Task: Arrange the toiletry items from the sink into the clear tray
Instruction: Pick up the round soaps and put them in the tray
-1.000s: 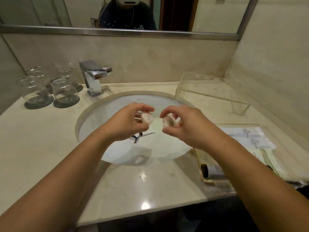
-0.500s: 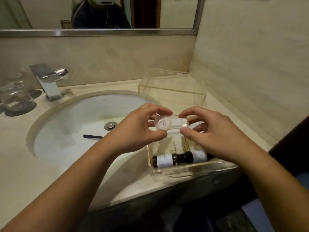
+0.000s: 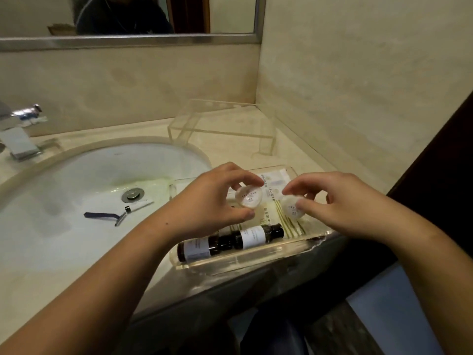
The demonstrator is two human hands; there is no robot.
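- Nearest the counter's (image 3: 64, 252) front edge, the clear tray (image 3: 230, 262) sits at the front right corner, just right of the sink (image 3: 76, 175).
- Two dark bottles (image 3: 230, 240) with white labels lie end to end along the tray's front wall; flat paper packets (image 3: 273, 180) lie further back in it.
- The left hand (image 3: 212, 201) hovers over the tray's left part, thumb and fingertips pinched around a small round clear-wrapped item, the left puck (image 3: 248, 197), with its printed face turned up.
- The right hand (image 3: 340, 203) hovers over the tray's right part, pinching a second like item, the right puck (image 3: 293, 207), between thumb and forefinger. The two pucks are close but apart, and both are above the tray rather than resting in it.
- In the sink basin a dark-handled razor (image 3: 105, 216) and a small white tube (image 3: 139, 204) lie touching, just in front of the drain (image 3: 132, 194).
- Further back, a clear acrylic stand (image 3: 222, 124) occupies the rear right corner by the wall.
- A chrome faucet (image 3: 18, 134) stands at the rear left edge.
- A mirror (image 3: 128, 39) runs along the back wall.
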